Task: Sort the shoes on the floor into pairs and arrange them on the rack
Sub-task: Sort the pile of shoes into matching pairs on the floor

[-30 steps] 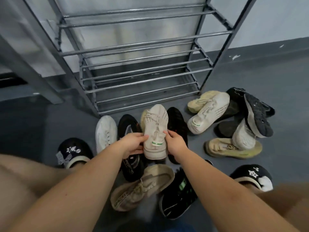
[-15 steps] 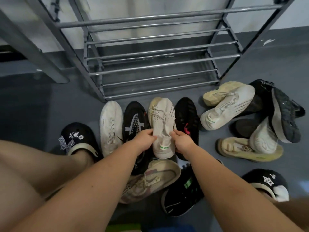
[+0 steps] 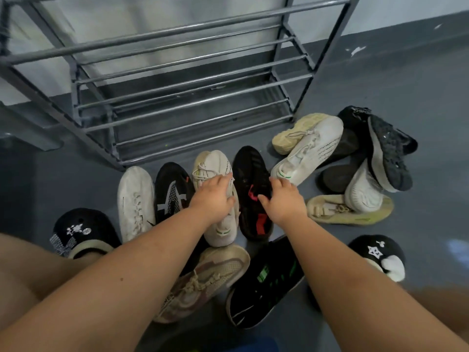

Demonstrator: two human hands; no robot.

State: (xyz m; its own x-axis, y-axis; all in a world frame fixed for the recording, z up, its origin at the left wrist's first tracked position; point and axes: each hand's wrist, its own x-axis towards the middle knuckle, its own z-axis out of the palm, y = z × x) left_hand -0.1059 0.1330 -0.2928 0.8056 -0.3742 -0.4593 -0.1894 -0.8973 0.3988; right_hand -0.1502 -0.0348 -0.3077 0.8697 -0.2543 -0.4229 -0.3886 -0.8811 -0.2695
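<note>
head view: shoes all on floor, rack [image 3: 177, 80] bare.
left hand [image 3: 213, 196]: laid over cream knit shoe [image 3: 218, 199], fingers draped on upper, no clear clamp.
right hand [image 3: 281, 199]: fingers loosely curled, empty, reaching toward matching cream shoe [image 3: 309, 151]; black-red shoe [image 3: 251, 196] beneath.
risk: lookalike white sneaker [image 3: 135, 201] nearby, mispair likely; right-side pile may topple.

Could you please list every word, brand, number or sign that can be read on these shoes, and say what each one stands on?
"RE": the end of a longer word along the side of the beige sneaker; the rest is hidden.
White lettering on the collar of the black shoe: too blurred to read.
Green markings on the black sneaker: too blurred to read.
Nothing else legible.
</note>
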